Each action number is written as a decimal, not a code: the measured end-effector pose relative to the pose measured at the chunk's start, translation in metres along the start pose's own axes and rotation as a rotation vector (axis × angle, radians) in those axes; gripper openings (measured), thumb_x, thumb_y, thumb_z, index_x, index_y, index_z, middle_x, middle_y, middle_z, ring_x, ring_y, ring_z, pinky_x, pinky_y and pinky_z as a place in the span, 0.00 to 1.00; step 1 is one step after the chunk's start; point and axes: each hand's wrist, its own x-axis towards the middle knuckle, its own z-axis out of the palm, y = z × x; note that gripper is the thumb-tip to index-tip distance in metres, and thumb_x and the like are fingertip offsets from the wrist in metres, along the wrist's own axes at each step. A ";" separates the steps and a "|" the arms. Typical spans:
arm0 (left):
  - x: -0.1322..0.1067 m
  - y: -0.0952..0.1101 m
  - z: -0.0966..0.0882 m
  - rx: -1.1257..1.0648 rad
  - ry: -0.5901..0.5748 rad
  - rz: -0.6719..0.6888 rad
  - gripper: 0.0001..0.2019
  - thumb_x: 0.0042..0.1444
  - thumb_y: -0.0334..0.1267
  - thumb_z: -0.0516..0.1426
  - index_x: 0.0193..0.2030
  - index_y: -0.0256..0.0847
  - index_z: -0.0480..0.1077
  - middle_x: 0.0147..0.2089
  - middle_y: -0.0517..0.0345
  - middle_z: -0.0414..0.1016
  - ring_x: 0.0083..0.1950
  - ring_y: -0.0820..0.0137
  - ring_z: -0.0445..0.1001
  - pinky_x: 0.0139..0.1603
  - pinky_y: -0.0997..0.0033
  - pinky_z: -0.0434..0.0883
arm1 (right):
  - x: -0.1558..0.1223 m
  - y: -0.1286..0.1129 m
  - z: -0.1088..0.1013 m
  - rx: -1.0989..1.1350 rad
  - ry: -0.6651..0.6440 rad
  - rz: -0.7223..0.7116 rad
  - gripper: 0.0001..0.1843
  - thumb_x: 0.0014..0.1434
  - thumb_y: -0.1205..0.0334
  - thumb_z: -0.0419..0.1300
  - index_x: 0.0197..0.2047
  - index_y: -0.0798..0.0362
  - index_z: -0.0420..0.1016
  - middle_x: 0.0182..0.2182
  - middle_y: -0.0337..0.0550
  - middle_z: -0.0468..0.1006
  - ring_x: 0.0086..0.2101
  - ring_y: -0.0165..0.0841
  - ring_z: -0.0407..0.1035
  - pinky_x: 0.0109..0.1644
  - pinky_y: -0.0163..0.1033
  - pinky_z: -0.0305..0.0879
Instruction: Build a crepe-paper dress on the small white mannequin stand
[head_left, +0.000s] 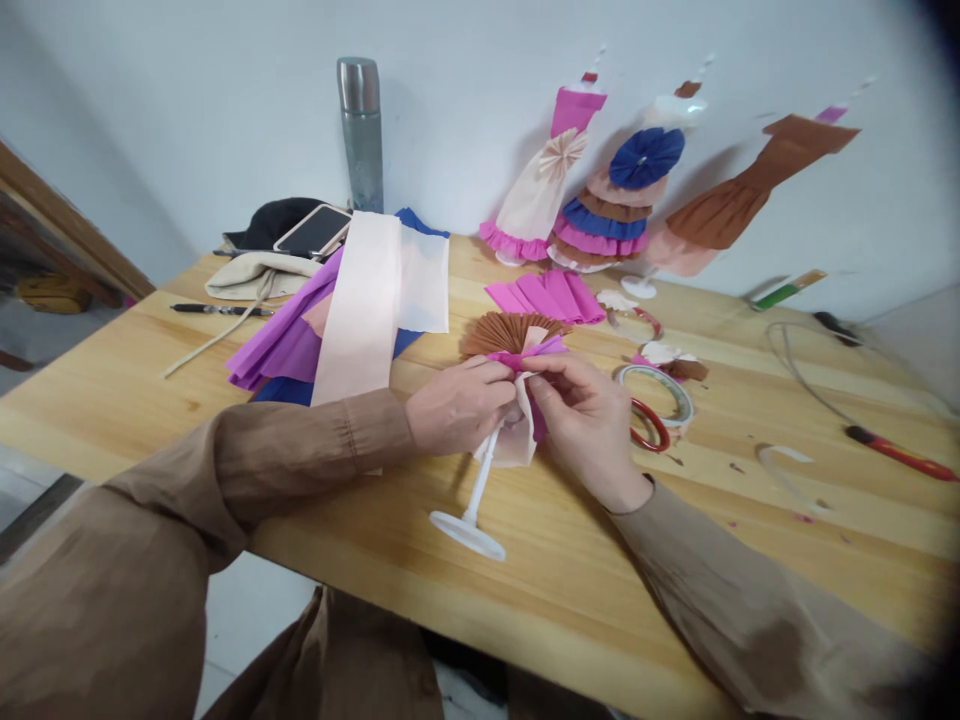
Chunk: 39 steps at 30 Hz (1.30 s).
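Observation:
A small doll dress form on a white stand [480,485] lies tilted between my hands, its round base toward me. It wears crepe paper: a pleated brown fan [516,333], a magenta band at the waist and a pale pink skirt piece [517,445]. My left hand [463,402] is closed on the paper at the waist from the left. From the right, my right hand [583,420] pinches the paper edge between thumb and index finger. The dress form's top is hidden behind the fan and my fingers.
Three dressed paper forms, among them a blue-rosette one [646,158], stand along the wall. Tape rolls [675,385], scissors [651,425] and paper scraps lie right; a red-handled tool [900,455] is farther right. Crepe sheets [360,310], a phone [313,230], a pen [221,310] and a flask [362,140] are left.

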 end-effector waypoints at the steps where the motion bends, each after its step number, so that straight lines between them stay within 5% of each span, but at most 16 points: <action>1: -0.001 -0.001 0.001 -0.053 0.027 -0.038 0.13 0.64 0.27 0.45 0.36 0.37 0.70 0.41 0.49 0.76 0.48 0.67 0.72 0.53 0.67 0.70 | 0.000 -0.002 0.000 -0.005 -0.011 -0.011 0.09 0.61 0.66 0.59 0.44 0.50 0.78 0.38 0.44 0.80 0.35 0.35 0.76 0.41 0.45 0.73; 6: -0.001 -0.010 0.005 -0.224 0.151 -0.204 0.10 0.54 0.23 0.46 0.33 0.39 0.65 0.36 0.53 0.75 0.40 0.71 0.72 0.45 0.70 0.72 | -0.001 -0.010 -0.001 -0.036 -0.054 -0.070 0.12 0.60 0.70 0.57 0.47 0.52 0.74 0.37 0.44 0.79 0.36 0.35 0.77 0.41 0.44 0.75; 12: -0.001 -0.016 0.008 -0.307 0.244 -0.250 0.09 0.50 0.23 0.47 0.30 0.39 0.65 0.34 0.56 0.75 0.37 0.72 0.73 0.42 0.71 0.71 | -0.004 -0.010 0.002 -0.056 -0.042 -0.089 0.09 0.61 0.70 0.55 0.43 0.50 0.68 0.42 0.47 0.77 0.38 0.36 0.77 0.42 0.47 0.77; 23: 0.000 -0.013 0.004 -0.333 0.240 -0.308 0.10 0.49 0.22 0.48 0.29 0.38 0.66 0.29 0.60 0.75 0.31 0.74 0.72 0.37 0.74 0.71 | -0.006 -0.008 0.001 -0.180 -0.058 -0.156 0.09 0.60 0.71 0.54 0.41 0.49 0.70 0.37 0.44 0.79 0.38 0.38 0.76 0.43 0.48 0.75; 30: 0.000 -0.014 0.004 -0.402 0.270 -0.343 0.09 0.48 0.23 0.48 0.29 0.40 0.65 0.29 0.60 0.75 0.32 0.73 0.72 0.37 0.73 0.71 | -0.006 -0.014 -0.002 -0.295 -0.095 -0.341 0.16 0.63 0.73 0.52 0.49 0.48 0.72 0.41 0.43 0.84 0.40 0.37 0.79 0.43 0.44 0.76; 39: -0.001 -0.018 0.013 -0.487 0.330 -0.356 0.09 0.48 0.22 0.49 0.29 0.39 0.63 0.27 0.62 0.72 0.30 0.76 0.71 0.35 0.78 0.70 | -0.010 -0.014 -0.001 -0.308 -0.115 -0.283 0.20 0.65 0.72 0.51 0.58 0.49 0.70 0.45 0.46 0.84 0.45 0.39 0.79 0.48 0.48 0.77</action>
